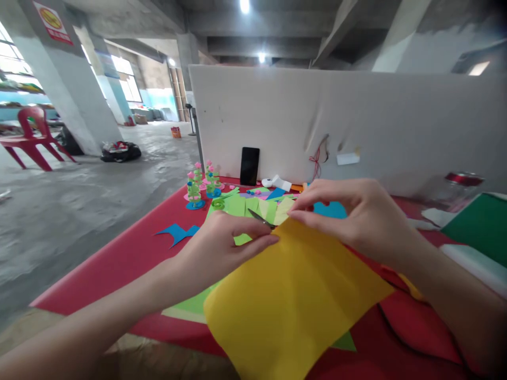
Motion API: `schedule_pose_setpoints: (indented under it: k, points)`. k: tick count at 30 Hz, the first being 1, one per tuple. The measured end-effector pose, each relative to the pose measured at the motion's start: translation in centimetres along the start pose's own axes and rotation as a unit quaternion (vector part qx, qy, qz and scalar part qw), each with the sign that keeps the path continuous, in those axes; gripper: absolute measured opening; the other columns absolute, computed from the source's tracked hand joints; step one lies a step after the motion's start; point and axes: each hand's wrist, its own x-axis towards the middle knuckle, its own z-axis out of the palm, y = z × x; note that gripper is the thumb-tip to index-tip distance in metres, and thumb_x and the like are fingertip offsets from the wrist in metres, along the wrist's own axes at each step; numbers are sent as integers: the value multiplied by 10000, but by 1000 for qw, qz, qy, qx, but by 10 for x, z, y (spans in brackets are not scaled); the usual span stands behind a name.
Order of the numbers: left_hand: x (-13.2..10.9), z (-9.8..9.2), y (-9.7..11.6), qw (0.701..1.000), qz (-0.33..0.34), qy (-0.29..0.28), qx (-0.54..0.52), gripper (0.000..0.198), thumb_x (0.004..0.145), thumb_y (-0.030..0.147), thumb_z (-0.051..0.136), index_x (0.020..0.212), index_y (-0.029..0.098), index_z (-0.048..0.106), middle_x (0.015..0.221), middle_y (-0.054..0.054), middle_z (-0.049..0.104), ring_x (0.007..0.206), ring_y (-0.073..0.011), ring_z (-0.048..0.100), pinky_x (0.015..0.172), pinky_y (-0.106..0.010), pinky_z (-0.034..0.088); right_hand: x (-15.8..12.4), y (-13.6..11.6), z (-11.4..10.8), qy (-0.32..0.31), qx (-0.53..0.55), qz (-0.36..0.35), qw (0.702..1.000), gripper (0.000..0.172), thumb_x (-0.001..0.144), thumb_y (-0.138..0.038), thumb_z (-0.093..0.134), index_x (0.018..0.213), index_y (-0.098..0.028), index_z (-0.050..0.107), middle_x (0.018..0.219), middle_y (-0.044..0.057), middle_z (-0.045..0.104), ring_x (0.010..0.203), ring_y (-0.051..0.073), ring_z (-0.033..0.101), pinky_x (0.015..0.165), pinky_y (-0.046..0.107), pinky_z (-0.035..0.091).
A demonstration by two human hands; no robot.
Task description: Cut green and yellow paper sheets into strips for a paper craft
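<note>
A sheet of yellow paper (pixel 301 295) hangs between my hands, its top edge pinched. My left hand (pixel 233 240) has thumb and fingers closed on the upper left part of that edge. Just to the right, my right hand (pixel 348 208) pinches the sheet near its top corner. Behind my left fingertips, scissors (pixel 259 217) show a dark pointed blade; the rest of them is hidden. Green paper (pixel 194 306) lies on the table under the yellow sheet, and light green strips (pixel 237 205) lie beyond it.
Small paper trees (pixel 194 192) with pink tops stand at the table's far left. A blue scrap (pixel 177 232) lies on the red tabletop (pixel 119 258). A black phone (pixel 249 166) leans against the white panel (pixel 269 116). At right are a red-lidded jar (pixel 461 190) and a green sheet (pixel 481 227).
</note>
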Motion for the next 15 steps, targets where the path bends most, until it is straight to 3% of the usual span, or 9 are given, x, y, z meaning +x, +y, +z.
schedule_pose_setpoints:
  k: [4, 8, 12, 14, 15]
  points:
    - [5, 0, -6, 997, -67, 4, -31, 141, 734, 318, 567, 710, 233, 677, 757, 17, 691, 681, -138, 614, 610, -189, 437, 9, 1, -27, -29, -60, 0, 998, 125, 711, -306, 585, 655, -227, 665, 659, -21, 657, 636, 146, 582, 554, 253, 423]
    - [1, -5, -24, 992, -110, 45, -36, 111, 670, 334, 634, 686, 247, 700, 716, 9, 696, 664, -165, 608, 594, -214, 442, 8, 11, -56, 84, -29, 19, 996, 122, 683, -310, 622, 688, -201, 676, 638, -13, 655, 602, 119, 574, 535, 234, 428]
    - [-10, -30, -44, 961, -153, 180, -143, 30, 626, 291, 692, 652, 279, 681, 599, 93, 661, 583, -103, 552, 528, -183, 426, -1, 23, -71, 180, 54, 49, 981, 174, 668, -329, 641, 749, -178, 673, 578, -20, 594, 494, 71, 503, 449, 212, 384]
    - [-12, -41, -49, 914, -108, 279, -274, 114, 690, 421, 610, 686, 315, 651, 664, 128, 669, 718, -122, 580, 613, -206, 471, -3, 27, -68, 215, 126, 63, 966, 168, 671, -326, 641, 747, -178, 662, 524, -33, 555, 440, 59, 472, 409, 202, 368]
    - [-12, -43, -50, 904, -98, 299, -290, 269, 748, 552, 458, 751, 351, 637, 708, 144, 673, 780, -130, 583, 637, -221, 484, -3, 29, -63, 230, 168, 76, 955, 157, 670, -318, 643, 739, -177, 654, 506, -37, 548, 428, 59, 473, 395, 195, 370]
